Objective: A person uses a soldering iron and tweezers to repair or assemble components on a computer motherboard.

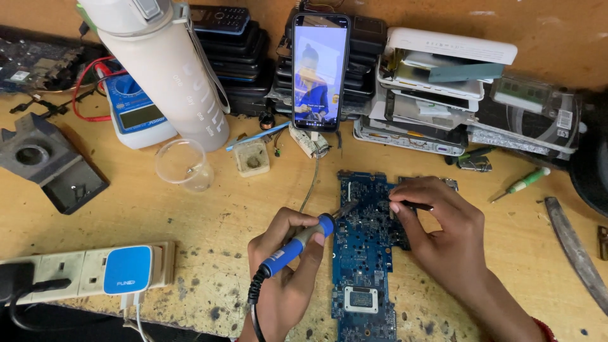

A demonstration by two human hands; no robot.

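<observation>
A blue circuit board [364, 253], a blue-handled soldering iron [297, 247], a green-handled screwdriver [522, 184], a white bottle [174, 76].

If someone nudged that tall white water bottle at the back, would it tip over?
Probably fairly easily: the water bottle is tall and narrow for its base. Its smooth, rounded sides suggest it would roll once down. Whether it is full cannot be seen.

Blue circuit board [366, 253] cut off by the bottom edge at six o'clock, partly covered by the right hand [437, 231]. Soldering iron [303, 239] tip too blurred to judge contact with the board. Water bottle [166, 63] cropped at eleven o'clock; dark curved object [592, 158] cropped at three o'clock.
</observation>
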